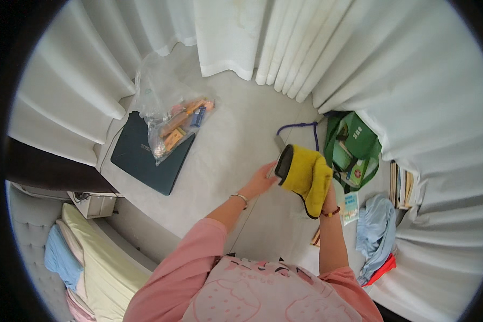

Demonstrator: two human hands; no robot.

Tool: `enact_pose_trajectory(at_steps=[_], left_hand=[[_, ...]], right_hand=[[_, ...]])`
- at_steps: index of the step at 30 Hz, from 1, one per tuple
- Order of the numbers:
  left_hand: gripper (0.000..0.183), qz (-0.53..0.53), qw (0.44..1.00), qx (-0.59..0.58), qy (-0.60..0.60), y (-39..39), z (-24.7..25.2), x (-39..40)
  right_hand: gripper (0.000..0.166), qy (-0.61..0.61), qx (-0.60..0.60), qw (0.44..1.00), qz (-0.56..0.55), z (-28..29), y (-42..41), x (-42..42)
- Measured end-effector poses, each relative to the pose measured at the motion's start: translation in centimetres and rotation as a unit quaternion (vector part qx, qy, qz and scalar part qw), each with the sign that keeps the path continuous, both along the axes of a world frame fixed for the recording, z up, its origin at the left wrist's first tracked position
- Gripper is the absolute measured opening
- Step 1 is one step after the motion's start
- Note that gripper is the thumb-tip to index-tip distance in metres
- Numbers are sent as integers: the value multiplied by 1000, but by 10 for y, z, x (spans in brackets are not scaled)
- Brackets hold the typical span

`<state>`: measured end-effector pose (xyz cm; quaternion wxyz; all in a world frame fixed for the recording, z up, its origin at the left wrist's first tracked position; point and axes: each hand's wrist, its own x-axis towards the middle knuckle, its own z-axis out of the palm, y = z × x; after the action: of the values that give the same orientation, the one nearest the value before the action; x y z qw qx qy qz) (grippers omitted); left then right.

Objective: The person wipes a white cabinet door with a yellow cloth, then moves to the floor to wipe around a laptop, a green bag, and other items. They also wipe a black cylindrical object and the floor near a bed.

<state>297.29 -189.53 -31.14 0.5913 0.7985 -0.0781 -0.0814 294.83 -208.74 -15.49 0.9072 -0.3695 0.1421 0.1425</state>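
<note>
A yellow fabric boot-shaped item point(306, 171) with a dark lining and dark edging is held up in front of me. My right hand point(329, 197) grips its right side, the fingers mostly hidden behind the fabric. Beside its dark opening is my left hand point(265, 177), fingers stretched toward the rim; whether they touch it is unclear. Just right of the yellow item stands a green bag point(376, 159) with books or boxes inside. A purple cord point(300, 125) lies on the floor above the item.
At left, a clear plastic bag point(157, 100) of small packages overlaps a dark laptop-like panel point(145, 157). Right are light blue clothing point(374, 225), a red cloth point(382, 270) and upright books point(400, 185). White curtains point(233, 36) surround the floor; a bed point(104, 261) stands lower left.
</note>
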Motion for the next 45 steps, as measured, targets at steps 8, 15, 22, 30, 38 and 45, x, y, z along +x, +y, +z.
enact_pose_trajectory(at_steps=[8,15,22,30,38,45], left_hand=[[42,27,781,607,-144,180,26,117],[49,89,792,597,-95,263,26,153],[52,118,797,590,-52,274,23,169],[56,120,795,589,-78,271,27,168],[60,107,789,602,-59,271,24,172],[58,178,830,504,-159,248,82,109]], right_hand=[[39,-102,-223,961,128,-21,98,151],[46,-435,-686,564,148,-85,236,306],[40,-526,-603,455,390,-149,221,195],[41,-486,-690,527,104,-110,131,336],[34,-548,-599,541,220,-159,193,184],[46,-453,-624,626,116,-116,129,213]])
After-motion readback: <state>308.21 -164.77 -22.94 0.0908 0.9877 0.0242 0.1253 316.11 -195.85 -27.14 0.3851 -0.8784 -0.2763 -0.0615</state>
